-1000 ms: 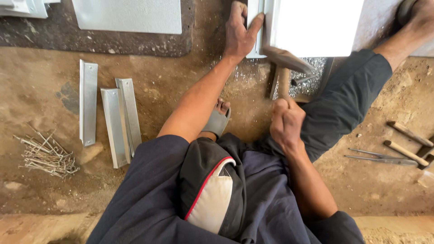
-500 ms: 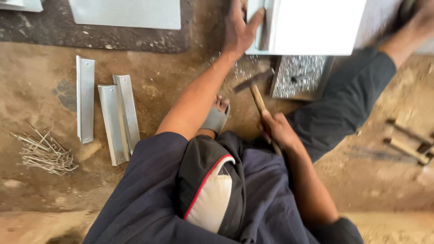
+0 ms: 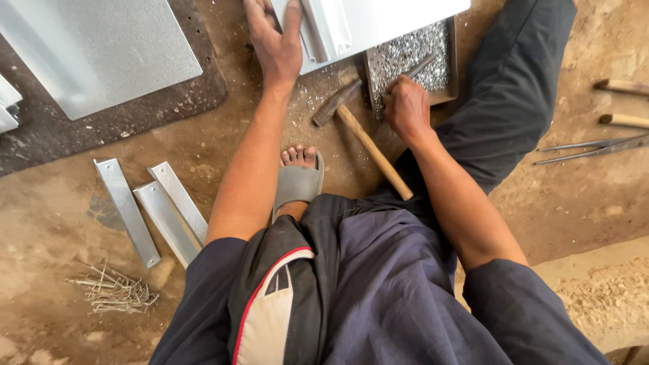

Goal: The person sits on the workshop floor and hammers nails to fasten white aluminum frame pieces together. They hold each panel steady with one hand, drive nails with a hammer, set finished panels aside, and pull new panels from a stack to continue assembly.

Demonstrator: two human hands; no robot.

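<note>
My left hand lies flat, fingers apart, pressing on the edge of a folded silver sheet-metal piece at the top. A hammer with a wooden handle rests on the dirt floor between my arms, its head pointing up-left, with no hand on it. Just right of the hammer head, my right hand is curled around a thin dark metal rod. The rod reaches over a shallow tray filled with several small shiny metal bits.
Three silver metal strips lie on the floor at left, with a heap of thin nails below them. A large metal sheet rests on a dark mat at top left. Wooden-handled tools and thin rods lie at right. My sandalled foot is at centre.
My right hand swung the hammer down, laid it on the floor, then moved up to the tray and closed on the thin rod. My left hand stayed on the sheet.
</note>
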